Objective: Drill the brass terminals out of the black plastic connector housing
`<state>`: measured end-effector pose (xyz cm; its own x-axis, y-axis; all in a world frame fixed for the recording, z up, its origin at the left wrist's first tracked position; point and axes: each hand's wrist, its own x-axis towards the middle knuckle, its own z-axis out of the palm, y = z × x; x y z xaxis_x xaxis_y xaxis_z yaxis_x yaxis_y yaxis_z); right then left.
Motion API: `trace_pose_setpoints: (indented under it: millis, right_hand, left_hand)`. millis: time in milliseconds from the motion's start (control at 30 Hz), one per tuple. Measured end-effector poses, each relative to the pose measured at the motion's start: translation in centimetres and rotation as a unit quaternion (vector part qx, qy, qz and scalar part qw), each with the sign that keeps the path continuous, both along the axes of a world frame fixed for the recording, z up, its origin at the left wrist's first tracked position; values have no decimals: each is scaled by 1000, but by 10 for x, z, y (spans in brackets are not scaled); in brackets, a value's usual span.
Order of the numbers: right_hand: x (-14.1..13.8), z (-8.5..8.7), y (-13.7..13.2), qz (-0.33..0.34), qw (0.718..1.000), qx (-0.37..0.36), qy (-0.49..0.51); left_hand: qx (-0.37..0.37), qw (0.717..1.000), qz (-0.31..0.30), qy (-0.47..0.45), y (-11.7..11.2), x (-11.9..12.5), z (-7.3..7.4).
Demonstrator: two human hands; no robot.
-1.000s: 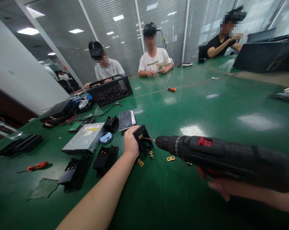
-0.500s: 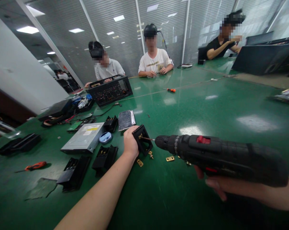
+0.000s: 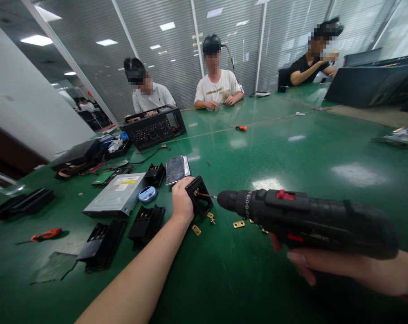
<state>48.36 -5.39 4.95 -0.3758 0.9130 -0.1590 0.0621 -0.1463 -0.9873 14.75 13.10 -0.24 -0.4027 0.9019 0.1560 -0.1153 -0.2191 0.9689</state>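
My left hand [image 3: 183, 198] grips a black plastic housing [image 3: 204, 207] with brass-coloured metal inside, its open side turned to the right. In my right hand [image 3: 312, 261] is a black cordless drill [image 3: 301, 220] with red switches, lying level and pointing left. Its long thin bit [image 3: 207, 195] reaches into the housing at the brass part; whether it sits in a screw is too small to tell. Just below lie a brass plate [image 3: 196, 230], a small brass screw [image 3: 213, 221] and another brass plate [image 3: 238, 224]. More brass pieces are partly hidden behind the drill.
Left on the green table are black housings [image 3: 146, 225], a silver disc drive [image 3: 118, 195], a blue round object [image 3: 147, 194] and an orange screwdriver [image 3: 47, 234]. A black computer case [image 3: 155, 128] stands farther back. Three people sit across the table, another orange screwdriver [image 3: 240, 128] before them.
The drill appears slightly farther left, with its bit still inside the housing. The whole view has shifted a little; my left hand keeps its hold.
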Motion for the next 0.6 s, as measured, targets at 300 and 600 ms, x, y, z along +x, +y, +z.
trace_pose_setpoints:
  millis: [300,600]
  right_hand:
    - [-5,7,-3,10,998,22,-50]
    - [-13,26,-8,-25,998,-8,-55]
  left_hand:
    - [-3,1000,-4,-2,1,2,-1]
    - [5,1000,-5,4,1,2,-1]
